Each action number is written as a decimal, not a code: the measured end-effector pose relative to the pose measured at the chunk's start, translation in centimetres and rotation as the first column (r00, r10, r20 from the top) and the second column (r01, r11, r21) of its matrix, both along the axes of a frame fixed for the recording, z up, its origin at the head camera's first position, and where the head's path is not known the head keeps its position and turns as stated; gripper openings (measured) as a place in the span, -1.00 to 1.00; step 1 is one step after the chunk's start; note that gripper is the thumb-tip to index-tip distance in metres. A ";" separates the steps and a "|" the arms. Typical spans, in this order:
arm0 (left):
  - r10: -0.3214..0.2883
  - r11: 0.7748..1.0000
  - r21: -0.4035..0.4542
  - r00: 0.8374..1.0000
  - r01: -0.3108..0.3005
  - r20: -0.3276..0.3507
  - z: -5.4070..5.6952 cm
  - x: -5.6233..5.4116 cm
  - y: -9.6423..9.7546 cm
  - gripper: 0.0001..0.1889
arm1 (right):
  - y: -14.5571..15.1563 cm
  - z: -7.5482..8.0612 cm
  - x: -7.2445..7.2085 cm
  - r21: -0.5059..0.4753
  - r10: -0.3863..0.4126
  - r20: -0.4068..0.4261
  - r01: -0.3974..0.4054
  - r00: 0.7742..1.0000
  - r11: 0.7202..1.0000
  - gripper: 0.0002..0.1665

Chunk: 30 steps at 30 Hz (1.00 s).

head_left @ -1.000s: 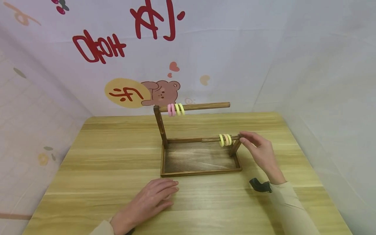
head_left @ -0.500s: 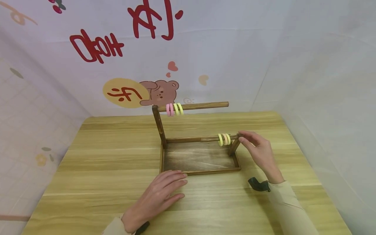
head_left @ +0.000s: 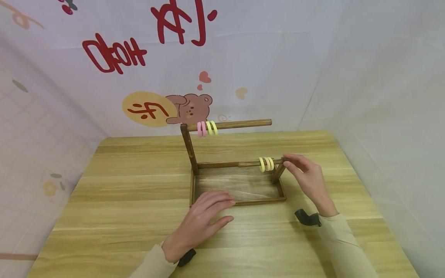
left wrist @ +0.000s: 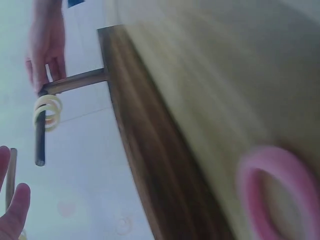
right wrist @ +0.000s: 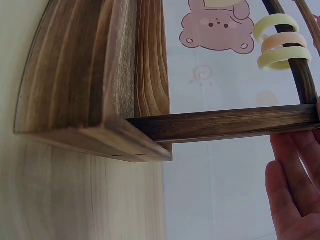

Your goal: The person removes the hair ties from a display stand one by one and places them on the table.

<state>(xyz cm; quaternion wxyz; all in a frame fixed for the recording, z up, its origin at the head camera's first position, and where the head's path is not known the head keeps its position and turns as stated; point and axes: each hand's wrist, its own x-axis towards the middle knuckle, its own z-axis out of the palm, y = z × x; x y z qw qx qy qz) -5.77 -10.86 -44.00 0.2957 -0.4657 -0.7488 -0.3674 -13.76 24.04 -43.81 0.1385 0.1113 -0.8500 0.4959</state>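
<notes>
Evidently, the right hand [head_left: 308, 180] pinched the wooden rack [head_left: 189, 148] atop its shorter post [head_left: 278, 174], above the tabletop [head_left: 121, 193]; the left hand [head_left: 201, 222] hovered open near the front rim [head_left: 259, 202]; a firm, still pinch seemed best for steadying; three rings [head_left: 267, 164] circled the lower rod [head_left: 247, 164], four rings [head_left: 204, 129] the upper rod [head_left: 248, 124].

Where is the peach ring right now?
In the right wrist view, the peach ring hangs at upper right on the lower rod, between two yellow rings, near the right hand.
</notes>
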 end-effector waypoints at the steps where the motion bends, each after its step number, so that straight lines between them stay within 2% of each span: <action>1: -0.006 1.000 0.008 1.000 0.006 0.003 0.2 -0.1 0.3 -0.68 | 0.0 0.0 0.0 -0.001 0.001 0.002 -0.001 1.000 1.000 -0.68; 11: -0.055 0.997 0.048 0.998 0.053 0.042 2.1 -1.0 2.9 -0.64 | 0.0 0.0 0.2 0.002 0.001 -0.001 -0.001 1.000 1.000 -0.68; 19: -0.085 0.990 0.121 0.994 0.076 0.069 3.3 -2.1 4.9 -0.63 | 0.1 0.1 0.2 -0.001 0.000 -0.006 0.000 1.000 1.000 -0.68; 23: -0.067 0.989 0.139 0.989 0.049 0.129 3.4 -2.7 5.6 -0.60 | 0.1 0.2 0.2 -0.003 -0.002 0.000 0.002 1.000 1.000 -0.67; 30: 0.003 0.987 0.154 0.975 -0.039 0.224 3.5 -3.8 6.6 -0.52 | 0.1 0.1 0.0 -0.012 0.005 0.007 -0.005 1.000 1.000 -0.67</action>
